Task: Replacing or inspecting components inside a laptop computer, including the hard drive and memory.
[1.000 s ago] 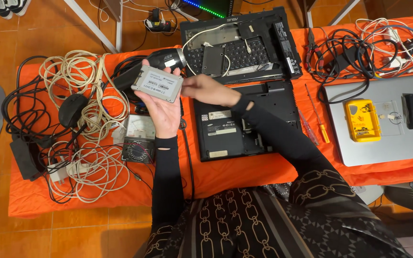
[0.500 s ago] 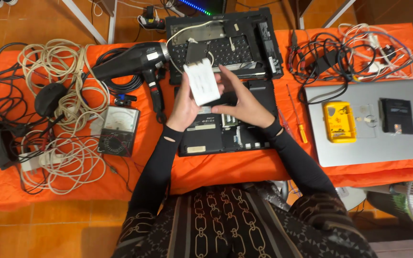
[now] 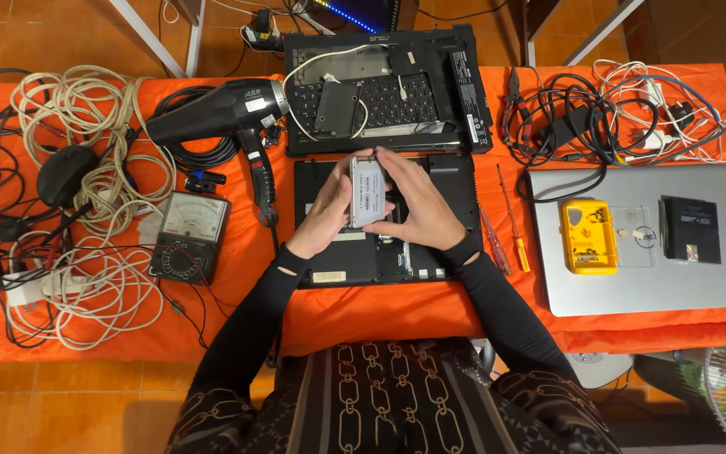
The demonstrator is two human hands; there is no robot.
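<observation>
Head view, straight down on an orange-covered table (image 3: 430, 311). Left hand (image 3: 329, 210) and right hand (image 3: 420, 210) both closed around a slim silver drive (image 3: 366, 192), held on edge between them, fingers wrapped about its long sides. Drive raised over the opened black laptop base (image 3: 380, 252), near picture centre, its label face turned toward the right hand. At 12 o'clock from the hands, a second dismantled black laptop (image 3: 384, 88) with keyboard exposed, a dark flat module (image 3: 336, 109) and a white cable lying on it. At 10 o'clock, a black hair dryer (image 3: 220, 113), handle pointing down toward the table edge. At 9 o'clock, an analog multimeter (image 3: 188, 235), beside heaps of pale coiled cable (image 3: 86, 168). At 3 o'clock, just beside the laptop base, two screwdrivers (image 3: 506, 227); further right a closed silver laptop (image 3: 644, 244) bearing a yellow tool case (image 3: 588, 237) and a small black box (image 3: 689, 229). At 1 o'clock, tangled black and white cords (image 3: 615, 109).
</observation>
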